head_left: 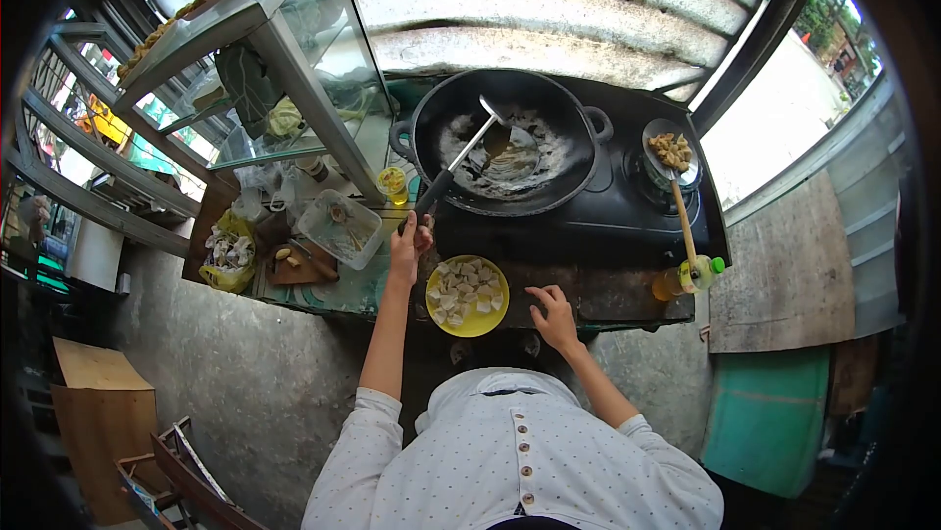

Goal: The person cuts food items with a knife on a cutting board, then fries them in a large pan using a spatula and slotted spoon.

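Note:
My left hand [410, 246] is closed around the black handle of a metal spatula [469, 148], whose head is inside the wok [429, 113]. White, foamy residue and a pool of oil lie in the bottom of the wok. Close to my body sits a yellow plate [480, 323] of pale cut pieces [456, 285], perhaps tofu. My right hand [555, 319] hovers at the counter edge, right of the plate, fingers apart and holding nothing.
A wooden-handled skimmer [680, 199] with fried pieces rests over the right burner. Beside its handle stands a green-capped bottle [676, 282]. Left are a clear plastic tub [310, 223], a yellow bag [227, 275], a small cup [394, 185] and a glass display case [323, 59].

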